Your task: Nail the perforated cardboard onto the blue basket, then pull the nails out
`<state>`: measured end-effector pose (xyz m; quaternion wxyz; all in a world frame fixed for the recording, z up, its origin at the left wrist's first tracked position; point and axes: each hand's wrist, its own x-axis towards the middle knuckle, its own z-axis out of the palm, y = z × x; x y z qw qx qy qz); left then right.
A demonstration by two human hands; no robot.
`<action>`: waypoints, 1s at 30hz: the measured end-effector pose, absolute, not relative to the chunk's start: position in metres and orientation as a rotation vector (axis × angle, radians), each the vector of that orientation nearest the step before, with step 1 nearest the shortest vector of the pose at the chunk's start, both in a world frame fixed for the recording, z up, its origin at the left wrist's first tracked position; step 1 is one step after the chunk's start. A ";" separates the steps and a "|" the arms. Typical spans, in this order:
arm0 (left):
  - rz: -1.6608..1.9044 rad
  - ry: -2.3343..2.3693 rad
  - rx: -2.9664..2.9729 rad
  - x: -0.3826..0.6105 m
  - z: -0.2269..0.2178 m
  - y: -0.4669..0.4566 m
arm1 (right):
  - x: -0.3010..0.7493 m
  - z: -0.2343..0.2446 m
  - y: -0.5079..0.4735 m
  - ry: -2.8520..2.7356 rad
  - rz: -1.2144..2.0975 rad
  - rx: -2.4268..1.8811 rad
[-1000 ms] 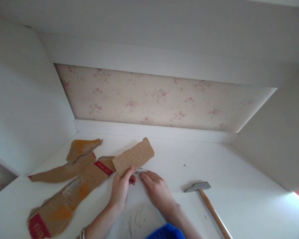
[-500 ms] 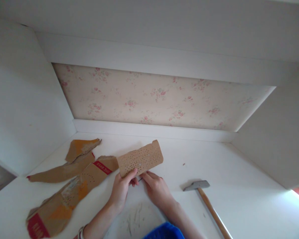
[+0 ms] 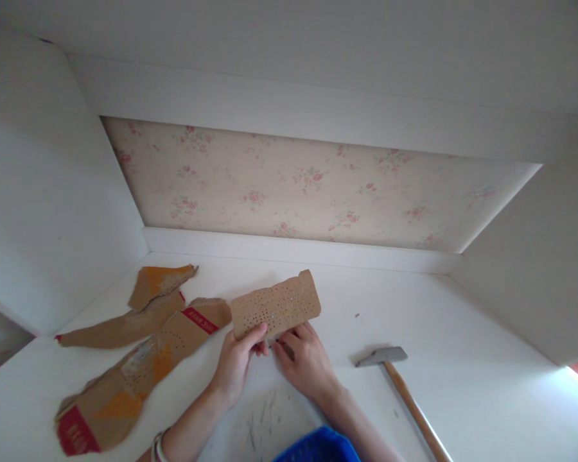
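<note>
A brown piece of cardboard [image 3: 277, 305], pierced with rows of small holes, is held up above the white surface. My left hand [image 3: 236, 359] is closed on its lower left edge, with the thumb lying on the front face. Just below the lower edge, my right hand [image 3: 306, 362] has bent, closed fingers. A small dark object shows between the two hands, too small to name. What the right fingers grip, if anything, is hidden.
Torn cardboard strips [image 3: 110, 410] with red print and orange patches lie at left. A hammer [image 3: 390, 356] with a wooden handle rests at right. A blue plastic container [image 3: 320, 446] stands at the bottom edge. White walls and floral wallpaper [image 3: 308, 186] enclose the back.
My right hand's fingers have shifted and bent more, up against the cardboard's lower edge. The cardboard has moved slightly right in view. My left hand keeps its hold.
</note>
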<state>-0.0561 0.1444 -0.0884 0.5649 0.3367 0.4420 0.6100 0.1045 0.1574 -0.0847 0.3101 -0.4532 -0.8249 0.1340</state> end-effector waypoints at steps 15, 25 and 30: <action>1.415 1.043 0.823 -0.057 -0.090 0.145 | 0.104 -0.081 0.156 -2.266 0.316 -1.256; 1.407 1.024 0.809 -0.057 -0.086 0.144 | 0.105 -0.091 0.159 -2.155 0.355 -1.243; 1.404 1.008 0.791 -0.056 -0.082 0.145 | 0.110 -0.100 0.164 -1.958 0.378 -1.313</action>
